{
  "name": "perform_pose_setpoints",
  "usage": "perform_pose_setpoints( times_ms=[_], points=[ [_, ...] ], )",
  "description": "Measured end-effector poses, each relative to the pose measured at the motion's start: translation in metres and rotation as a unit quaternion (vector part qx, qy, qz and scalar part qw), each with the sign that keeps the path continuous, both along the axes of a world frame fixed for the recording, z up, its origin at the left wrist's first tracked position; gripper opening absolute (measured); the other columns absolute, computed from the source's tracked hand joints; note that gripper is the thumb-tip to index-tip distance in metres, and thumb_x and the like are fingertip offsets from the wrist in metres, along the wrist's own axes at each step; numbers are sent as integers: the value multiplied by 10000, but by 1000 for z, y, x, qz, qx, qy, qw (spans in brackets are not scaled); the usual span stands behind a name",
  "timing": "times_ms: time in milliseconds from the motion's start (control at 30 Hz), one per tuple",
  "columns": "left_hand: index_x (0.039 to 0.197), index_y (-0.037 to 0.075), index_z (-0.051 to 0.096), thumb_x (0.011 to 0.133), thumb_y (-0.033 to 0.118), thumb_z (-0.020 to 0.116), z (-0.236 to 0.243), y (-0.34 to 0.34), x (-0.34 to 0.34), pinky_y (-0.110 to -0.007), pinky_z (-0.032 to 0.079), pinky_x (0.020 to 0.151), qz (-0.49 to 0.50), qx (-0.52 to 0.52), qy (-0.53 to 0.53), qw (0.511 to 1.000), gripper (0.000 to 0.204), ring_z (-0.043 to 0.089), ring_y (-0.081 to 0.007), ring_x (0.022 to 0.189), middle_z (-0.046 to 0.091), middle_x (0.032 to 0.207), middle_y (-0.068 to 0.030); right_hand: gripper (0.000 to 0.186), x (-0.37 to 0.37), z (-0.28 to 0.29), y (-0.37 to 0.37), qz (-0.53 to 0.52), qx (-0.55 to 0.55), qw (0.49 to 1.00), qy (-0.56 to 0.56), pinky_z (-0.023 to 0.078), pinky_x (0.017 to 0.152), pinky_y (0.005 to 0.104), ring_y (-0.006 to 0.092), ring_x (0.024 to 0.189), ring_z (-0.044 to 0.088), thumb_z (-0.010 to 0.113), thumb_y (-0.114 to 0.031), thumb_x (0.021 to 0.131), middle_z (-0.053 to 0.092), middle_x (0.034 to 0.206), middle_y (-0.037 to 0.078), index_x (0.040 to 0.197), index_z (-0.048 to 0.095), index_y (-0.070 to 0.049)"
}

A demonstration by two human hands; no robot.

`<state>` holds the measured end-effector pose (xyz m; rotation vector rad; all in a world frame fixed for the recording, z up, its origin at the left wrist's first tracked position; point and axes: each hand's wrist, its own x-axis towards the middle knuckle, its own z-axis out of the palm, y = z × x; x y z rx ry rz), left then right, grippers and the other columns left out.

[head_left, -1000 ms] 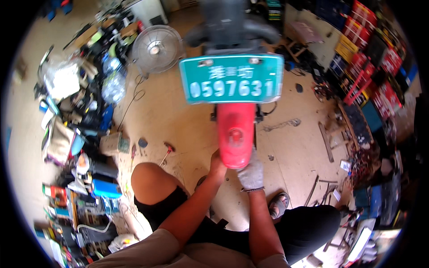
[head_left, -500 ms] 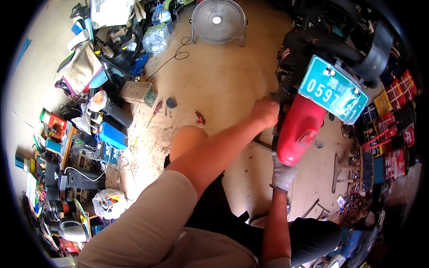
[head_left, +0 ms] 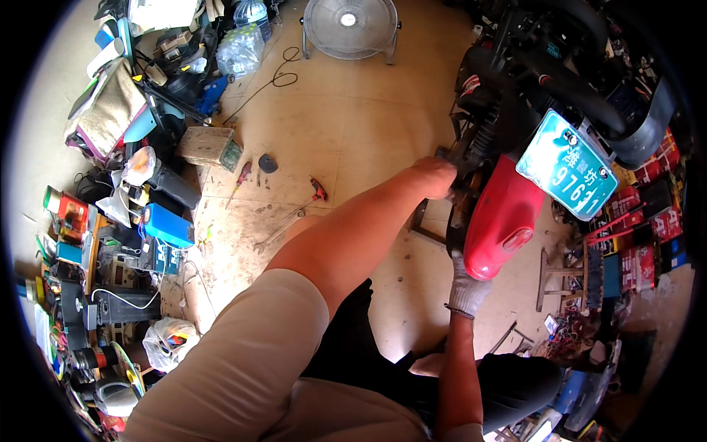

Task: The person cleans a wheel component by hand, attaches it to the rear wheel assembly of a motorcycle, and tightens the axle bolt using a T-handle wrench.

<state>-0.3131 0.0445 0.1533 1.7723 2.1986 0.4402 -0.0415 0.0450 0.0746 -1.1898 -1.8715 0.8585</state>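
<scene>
My bare left hand [head_left: 437,177] is closed at the left side of an electric scooter's rear wheel, below a coil shock absorber [head_left: 482,136]. Its fingers curl away from view, and whatever lies in them is hidden. Under the tail of the red rear mudguard [head_left: 502,221] is my right hand [head_left: 468,289], in a pale knitted work glove. The fingers of that hand are hidden against the dark tyre [head_left: 458,234]. A blue-green number plate [head_left: 568,166] sits above the mudguard, tilted.
A red-handled T-shaped tool [head_left: 317,189], a screwdriver [head_left: 244,174] and a small black cup [head_left: 267,163] lie on the floor near a worn block [head_left: 210,147]. A floor fan [head_left: 350,28] stands ahead. Clutter lines the left; boxes [head_left: 655,228] and a wooden stool [head_left: 563,276] stand right.
The view has shifted, so floor items appear further left and the scooter's tail slightly right. More of the T-handled tool's shaft shows. Both hands stay at the rear wheel.
</scene>
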Motion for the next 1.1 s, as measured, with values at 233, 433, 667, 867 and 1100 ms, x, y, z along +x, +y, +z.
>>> perform_pose_setpoints(
  times_ms=[233,433,667,867,1100],
  points=[
    [1065,22,724,869,282,730,-10,6,-5,-480,556,882,-14,-16,-11,1000,325,697,-388,1020,731,1034,-212,830,-6,-2,0,-44,24,999,-22,505,1005,436,345,1179,653,928,-421,715,686,1289,198,1339,597,14],
    [1082,32,728,887,291,727,-31,19,-16,-483,544,868,0,-18,-8,1000,324,686,-407,1012,723,1025,-219,853,-13,-5,-3,-74,67,995,19,524,972,449,357,1143,675,942,-467,680,707,1236,212,1307,622,15],
    [1063,62,772,861,260,736,-35,30,-20,-456,545,909,19,-6,-69,997,285,691,-384,1069,730,1097,-213,965,-18,-6,9,-48,17,998,25,388,1135,448,342,1361,495,885,-333,742,517,1476,204,1505,394,-4],
    [1083,90,752,902,218,677,-36,31,-36,-482,540,847,-20,14,-74,997,234,690,-401,994,727,1009,-212,1007,-40,16,19,-8,194,981,29,293,1211,444,333,1459,379,841,-262,787,401,1579,194,1577,267,-11],
    [1036,68,761,902,215,673,-44,33,-37,-482,555,848,-7,26,-67,997,217,696,-401,985,725,999,-215,991,-19,3,12,-25,98,995,13,285,1216,442,331,1460,371,831,-243,796,393,1581,189,1575,262,-14]
  ],
)
